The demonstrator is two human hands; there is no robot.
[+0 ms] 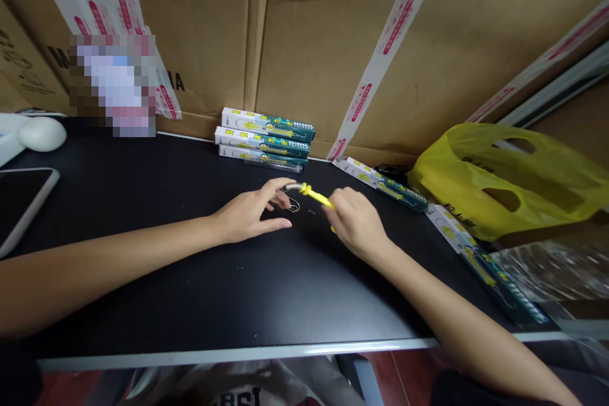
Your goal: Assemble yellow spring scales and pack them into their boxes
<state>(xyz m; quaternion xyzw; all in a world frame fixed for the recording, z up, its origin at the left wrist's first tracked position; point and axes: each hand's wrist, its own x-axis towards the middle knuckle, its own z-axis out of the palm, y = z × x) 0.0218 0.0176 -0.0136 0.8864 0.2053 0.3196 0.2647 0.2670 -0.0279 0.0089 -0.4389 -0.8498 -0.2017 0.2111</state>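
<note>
My right hand (358,219) is wrapped round a yellow spring scale (320,196), like the one pictured on the boxes. Its yellow stem points left and ends in a curved grey metal piece (294,187). Beside that curved end is my left hand (250,208), its thumb stretched apart from the fingers and its index fingertip at or very near the metal. Whether they touch, I cannot tell. Just beyond the left fingertips lies a small bent wire hook (294,205) on the black table (266,298). The scale's lower part is mostly hidden inside my right hand.
Several white-and-green boxes (264,143) are stacked at the back, a clear tube (273,165) before them. More boxes (380,184) lie at the right near a yellow plastic bag (504,171). A phone (23,203) rests at far left. Cardboard (304,44) walls the back.
</note>
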